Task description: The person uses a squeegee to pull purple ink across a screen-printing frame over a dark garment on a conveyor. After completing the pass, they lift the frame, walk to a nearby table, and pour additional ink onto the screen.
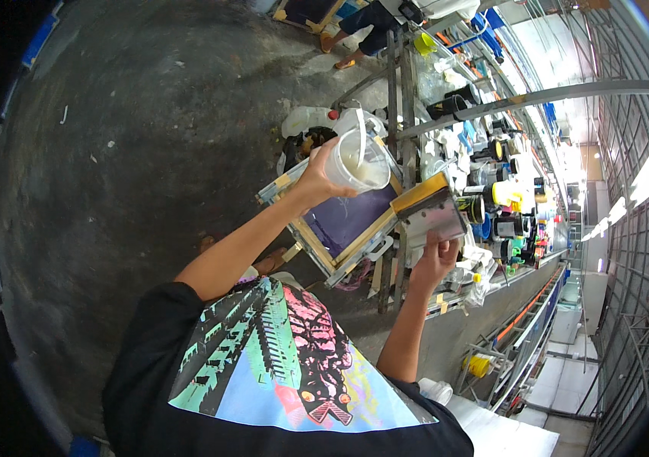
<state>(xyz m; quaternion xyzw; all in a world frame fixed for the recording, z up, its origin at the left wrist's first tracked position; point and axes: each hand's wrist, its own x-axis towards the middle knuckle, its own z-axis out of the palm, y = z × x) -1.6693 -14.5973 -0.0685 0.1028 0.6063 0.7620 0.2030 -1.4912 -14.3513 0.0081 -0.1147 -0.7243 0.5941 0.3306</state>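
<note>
My left hand (320,175) is wrapped round a translucent plastic tub (336,171) with a raised white bail handle. The tub is tilted, and whitish stuff shows inside it. To the right, my right hand (437,259) grips a squeegee (432,219) by its grey metal holder; a yellow-orange strip runs along its far edge. Below the tub lies a screen frame (323,263) with dark purple-blue mesh (351,221), partly hidden by the tub and my left forearm. The squeegee is above the frame's right side; whether they touch, I cannot tell.
A metal rack post (408,99) stands beyond the frame. To the right, a long workbench is crowded with dark paint tubs (508,227), bottles and rags. White plastic bags (305,120) lie behind the frame. Another person's legs (366,30) are at the far top.
</note>
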